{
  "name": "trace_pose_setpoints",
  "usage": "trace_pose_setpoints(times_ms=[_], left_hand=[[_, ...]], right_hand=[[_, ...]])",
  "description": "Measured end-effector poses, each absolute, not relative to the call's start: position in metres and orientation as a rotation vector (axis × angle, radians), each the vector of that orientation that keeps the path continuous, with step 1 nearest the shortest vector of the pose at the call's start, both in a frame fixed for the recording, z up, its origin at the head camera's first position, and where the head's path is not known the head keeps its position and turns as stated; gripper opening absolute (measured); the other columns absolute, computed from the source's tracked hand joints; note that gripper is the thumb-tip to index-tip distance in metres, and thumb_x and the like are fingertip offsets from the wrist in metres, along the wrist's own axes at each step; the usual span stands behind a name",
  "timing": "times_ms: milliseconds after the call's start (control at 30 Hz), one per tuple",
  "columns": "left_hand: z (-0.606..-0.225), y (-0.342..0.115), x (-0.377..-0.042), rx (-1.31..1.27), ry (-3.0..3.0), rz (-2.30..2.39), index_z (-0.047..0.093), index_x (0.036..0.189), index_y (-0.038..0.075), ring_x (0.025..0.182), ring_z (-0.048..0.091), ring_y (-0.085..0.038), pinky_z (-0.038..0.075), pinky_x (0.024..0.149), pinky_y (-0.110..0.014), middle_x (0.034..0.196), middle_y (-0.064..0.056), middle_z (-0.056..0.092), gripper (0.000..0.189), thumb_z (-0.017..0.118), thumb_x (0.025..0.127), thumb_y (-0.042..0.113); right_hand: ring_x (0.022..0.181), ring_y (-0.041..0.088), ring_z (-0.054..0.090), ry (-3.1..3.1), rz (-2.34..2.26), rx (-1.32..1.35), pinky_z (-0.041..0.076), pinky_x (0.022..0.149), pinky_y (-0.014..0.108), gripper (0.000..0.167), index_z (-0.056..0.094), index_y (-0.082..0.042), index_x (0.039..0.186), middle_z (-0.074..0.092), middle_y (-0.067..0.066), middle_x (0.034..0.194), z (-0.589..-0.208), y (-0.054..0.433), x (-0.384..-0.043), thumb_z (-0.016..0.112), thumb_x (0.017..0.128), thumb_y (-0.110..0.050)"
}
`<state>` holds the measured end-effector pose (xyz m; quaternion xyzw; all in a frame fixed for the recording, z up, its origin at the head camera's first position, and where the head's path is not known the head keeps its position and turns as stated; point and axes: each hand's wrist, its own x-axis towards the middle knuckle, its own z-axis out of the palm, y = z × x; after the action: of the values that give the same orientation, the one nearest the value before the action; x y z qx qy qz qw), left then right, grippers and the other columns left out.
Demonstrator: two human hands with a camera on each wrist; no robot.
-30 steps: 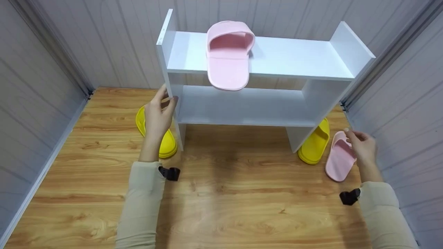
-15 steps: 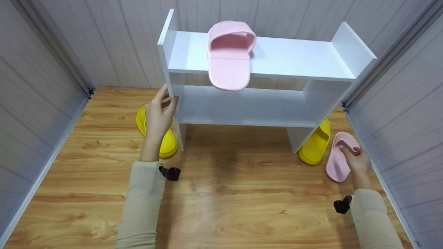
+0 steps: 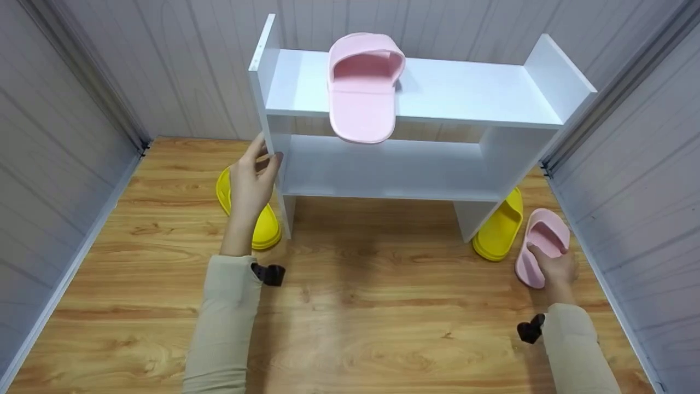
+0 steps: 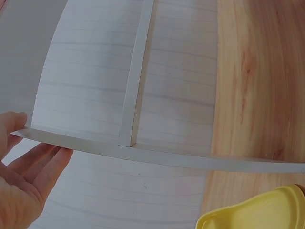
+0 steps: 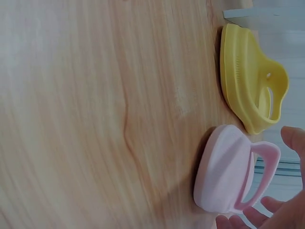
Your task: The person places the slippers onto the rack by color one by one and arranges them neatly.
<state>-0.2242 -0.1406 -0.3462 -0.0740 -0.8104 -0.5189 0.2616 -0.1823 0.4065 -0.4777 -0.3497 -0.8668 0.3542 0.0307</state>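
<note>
My left hand (image 3: 252, 183) pinches the left side panel of a white shelf rack (image 3: 383, 164). In the left wrist view its thumb and fingers (image 4: 52, 169) lie on opposite faces of the panel's edge. My right hand (image 3: 556, 269) is over the heel end of a pink slipper (image 3: 547, 236) on the floor. Seen from the right wrist, the thumb and fingers are spread apart, with the fingertips close by the slipper's strap (image 5: 264, 164). A matching pink slipper (image 3: 362, 104) stands on the rack's top board, its heel jutting past the front edge.
A yellow clog (image 3: 496, 227) lies against the rack's right leg, left of the floor slipper. Another yellow clog (image 3: 266, 230) sits by the left leg, partly behind my left hand. Panelled walls (image 3: 640, 180) enclose the wooden floor (image 3: 372, 328) on three sides.
My right hand has come down and toward me, from above the pink slipper's strap to over its heel end. The left hand keeps its hold on the rack.
</note>
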Motion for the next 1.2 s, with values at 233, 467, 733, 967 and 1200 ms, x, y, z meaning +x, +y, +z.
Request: trace_pose_setpoints(times_ms=[233, 467, 733, 967, 1200], left_hand=[[-0.344, -0.141, -0.224, -0.175, -2.228, -1.404, 0.050, 0.126, 0.015, 0.102, 0.054, -0.020, 0.047, 0.080, -0.033, 0.115, -0.010, 0.056, 0.040, 0.056, 0.087, 0.013], [-0.344, -0.141, -0.224, -0.172, -2.225, -1.411, 0.050, 0.126, 0.015, 0.102, 0.054, -0.020, 0.047, 0.079, -0.033, 0.115, -0.009, 0.056, 0.040, 0.056, 0.087, 0.013], [-0.345, -0.141, -0.225, -0.183, -2.211, -1.413, 0.050, 0.126, 0.015, 0.101, 0.055, -0.020, 0.048, 0.079, -0.033, 0.114, -0.010, 0.057, 0.040, 0.056, 0.086, 0.013], [-0.347, -0.141, -0.225, -0.207, -2.170, -1.400, 0.051, 0.125, 0.013, 0.099, 0.056, -0.022, 0.048, 0.077, -0.036, 0.111, -0.011, 0.058, 0.040, 0.056, 0.086, 0.010], [-0.346, -0.141, -0.224, -0.198, -2.186, -1.409, 0.049, 0.127, 0.013, 0.100, 0.055, -0.021, 0.048, 0.078, -0.034, 0.114, -0.011, 0.057, 0.041, 0.056, 0.086, 0.011]], right_hand=[[0.123, 0.047, 0.006, -2.623, 1.209, -1.196, 0.009, 0.103, 0.047, 0.099, 0.006, 0.005, 0.137, 0.008, 0.032, 0.137, -0.482, 0.405, -0.183, 0.058, 0.074, -0.051], [0.121, 0.049, 0.011, -2.656, 1.177, -1.211, 0.013, 0.101, 0.049, 0.099, 0.003, 0.006, 0.136, 0.012, 0.034, 0.134, -0.485, 0.403, -0.182, 0.059, 0.075, -0.048], [0.118, 0.052, 0.011, -2.754, 1.122, -1.174, 0.016, 0.098, 0.053, 0.103, -0.002, 0.009, 0.134, 0.010, 0.034, 0.133, -0.487, 0.401, -0.182, 0.060, 0.074, -0.046], [0.117, 0.053, 0.013, -2.781, 1.101, -1.177, 0.017, 0.096, 0.057, 0.103, -0.001, 0.011, 0.134, 0.014, 0.037, 0.132, -0.489, 0.401, -0.183, 0.060, 0.074, -0.047], [0.117, 0.052, 0.012, -2.817, 1.069, -1.229, 0.017, 0.094, 0.060, 0.105, -0.001, 0.009, 0.134, 0.014, 0.037, 0.131, -0.489, 0.399, -0.183, 0.059, 0.073, -0.052]])
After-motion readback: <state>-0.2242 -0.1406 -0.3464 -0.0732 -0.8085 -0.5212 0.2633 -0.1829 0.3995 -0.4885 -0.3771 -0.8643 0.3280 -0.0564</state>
